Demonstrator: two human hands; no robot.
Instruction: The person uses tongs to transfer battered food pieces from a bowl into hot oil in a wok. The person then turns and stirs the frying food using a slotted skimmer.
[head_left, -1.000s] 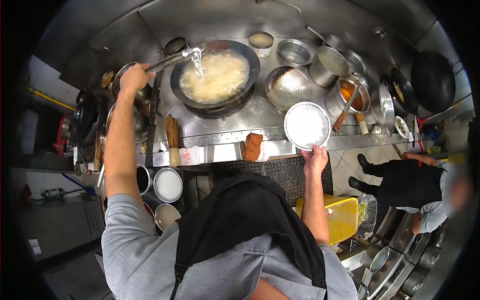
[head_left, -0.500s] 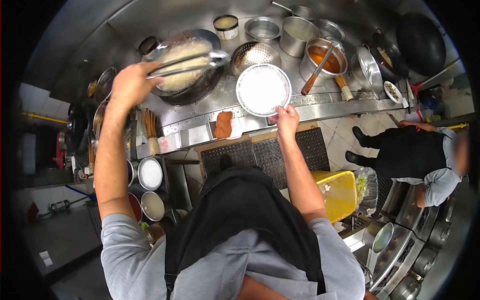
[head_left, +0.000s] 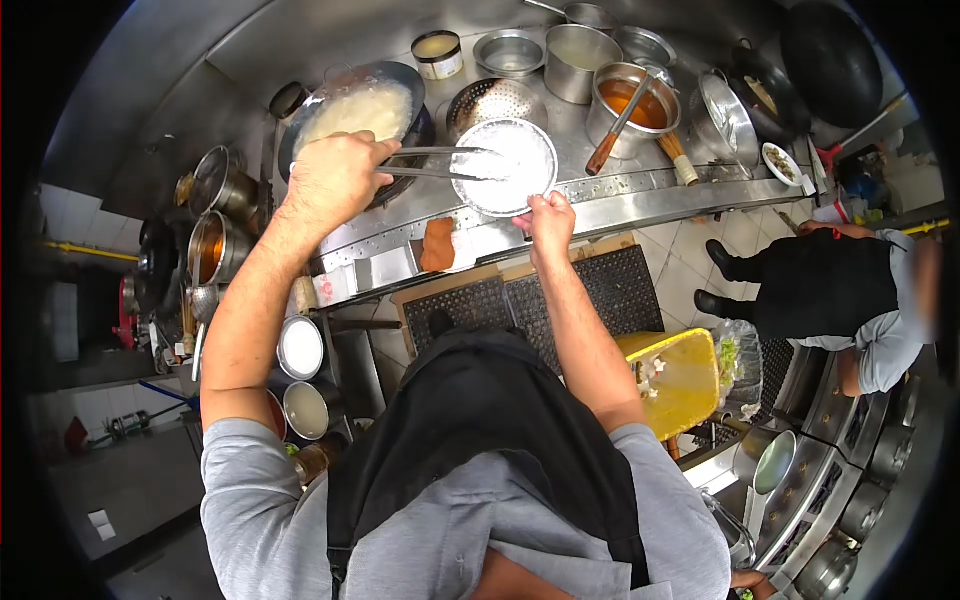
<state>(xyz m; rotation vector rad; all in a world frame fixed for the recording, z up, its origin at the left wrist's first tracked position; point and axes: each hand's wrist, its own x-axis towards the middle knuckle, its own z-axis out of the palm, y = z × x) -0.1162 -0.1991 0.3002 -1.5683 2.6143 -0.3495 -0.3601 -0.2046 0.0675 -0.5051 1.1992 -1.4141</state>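
My left hand (head_left: 338,178) is closed on metal tongs (head_left: 432,163), whose tips reach into the white powder in a round bowl (head_left: 505,168). Fingers and thumb of my right hand (head_left: 550,224) pinch the near rim of that bowl, which is over the counter's front part. Behind my left hand, a wok (head_left: 407,90) of pale, bubbling liquid sits on the burner. A perforated metal ladle or strainer (head_left: 490,103) lies just beyond the bowl, partly covered by it.
A pot of orange liquid (head_left: 640,97) with a wooden-handled tool stands at the right, near several metal pots. An orange-brown cloth (head_left: 437,245) lies on the counter edge. A yellow bin (head_left: 680,385) is below right. Another person (head_left: 820,285) in a black apron stands farther right.
My left hand has moved the tongs from over the wok rightward, and their tips are now in the bowl. The bowl has come left and nearer the wok since the first frame. The view has shifted.
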